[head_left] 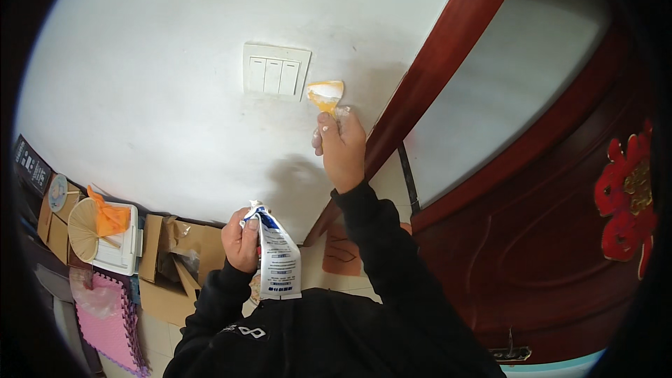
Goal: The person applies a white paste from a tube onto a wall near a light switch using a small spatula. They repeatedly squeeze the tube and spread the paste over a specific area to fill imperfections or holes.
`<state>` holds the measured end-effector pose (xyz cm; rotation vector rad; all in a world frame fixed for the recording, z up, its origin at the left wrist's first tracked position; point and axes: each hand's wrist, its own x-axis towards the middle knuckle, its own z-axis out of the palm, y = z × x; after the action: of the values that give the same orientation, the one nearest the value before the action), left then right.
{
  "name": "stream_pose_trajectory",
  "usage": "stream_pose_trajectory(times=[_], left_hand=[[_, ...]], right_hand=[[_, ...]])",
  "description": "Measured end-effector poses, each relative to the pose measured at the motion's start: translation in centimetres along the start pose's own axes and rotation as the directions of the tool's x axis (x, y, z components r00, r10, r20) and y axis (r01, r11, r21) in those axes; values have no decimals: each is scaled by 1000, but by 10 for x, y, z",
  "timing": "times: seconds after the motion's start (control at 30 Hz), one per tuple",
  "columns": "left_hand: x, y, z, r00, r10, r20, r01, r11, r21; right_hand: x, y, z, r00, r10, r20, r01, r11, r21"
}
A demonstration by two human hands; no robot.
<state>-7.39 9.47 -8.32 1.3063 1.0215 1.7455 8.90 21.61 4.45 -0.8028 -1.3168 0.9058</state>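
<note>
My right hand (339, 145) is closed round the handle of a small yellow putty knife (325, 94). White paste covers part of its blade, which is at the wall just right of a white three-gang light switch (274, 73). White smears mark my fingers. Lower down, my left hand (241, 241) grips the upper end of a white and blue squeeze tube (281, 260), whose flat end hangs downward. Whether the blade touches the wall, I cannot tell. Faint grey marks show on the white wall (175, 91) around the switch.
A dark red door frame (434, 56) runs close by my right hand, and a red-brown door (532, 259) with a red ornament (625, 199) stands at right. At lower left are cardboard boxes (164, 299), a woven fan (82, 229), an orange cloth (110, 218) and pink foam mats (108, 329).
</note>
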Motion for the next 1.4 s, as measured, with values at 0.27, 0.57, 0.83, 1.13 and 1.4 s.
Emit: stream_pose_trajectory(times=[0.27, 0.57, 0.83, 1.13, 1.4], left_hand=[[-2, -5, -2, 999, -5, -32, 6, 999, 48], [2, -6, -2, 999, -30, -40, 33, 998, 55], [4, -3, -2, 999, -3, -52, 8, 996, 85], [4, 4, 0, 998, 27, -48, -23, 996, 87], [1, -1, -6, 997, -18, -72, 20, 999, 35]], right_hand=[[-5, 65, -18, 987, 88, -137, -113, 976, -189], [3, 32, -20, 997, -45, -69, 44, 999, -21], [-17, 60, -30, 992, 67, -109, -70, 997, -27], [0, 72, -28, 986, 149, -73, -156, 983, -94], [-3, 29, -11, 995, -98, -37, 100, 992, 74]])
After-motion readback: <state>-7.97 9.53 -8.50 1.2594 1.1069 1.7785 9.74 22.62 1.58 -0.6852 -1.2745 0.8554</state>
